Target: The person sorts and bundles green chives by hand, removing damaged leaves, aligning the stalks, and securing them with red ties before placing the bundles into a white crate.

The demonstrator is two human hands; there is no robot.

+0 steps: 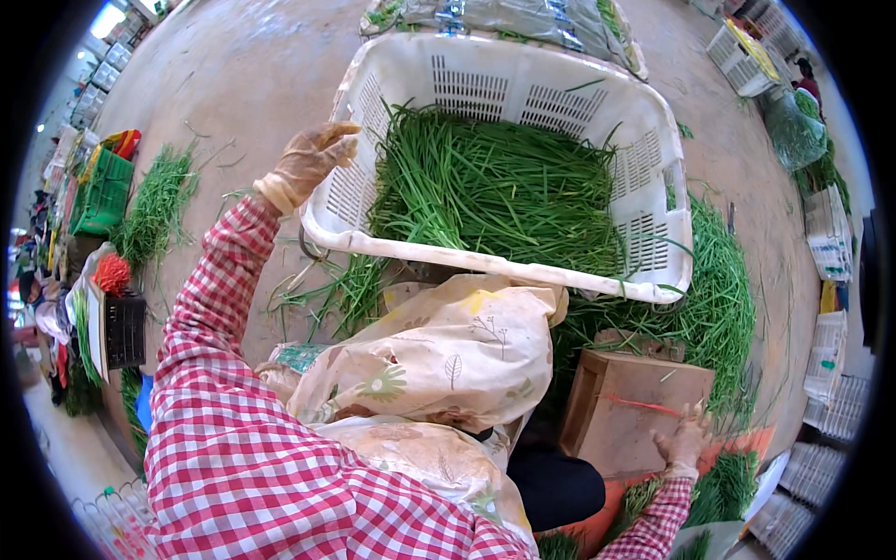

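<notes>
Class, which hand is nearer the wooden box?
Right: the right hand is at the wooden box, by its right edge; the left hand is far to its left, beside the white basket.

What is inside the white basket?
A heap of long, thin green stalks lies inside the white basket. The heap covers most of the basket's floor; anything underneath cannot be seen.

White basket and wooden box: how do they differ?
The white basket is slotted plastic; the wooden box is brown and solid-faced. The basket looks larger than the box. The basket holds green stalks; the box has a red strip across its face. Both have a hand near: left hand by the basket, right hand by the box.
</notes>
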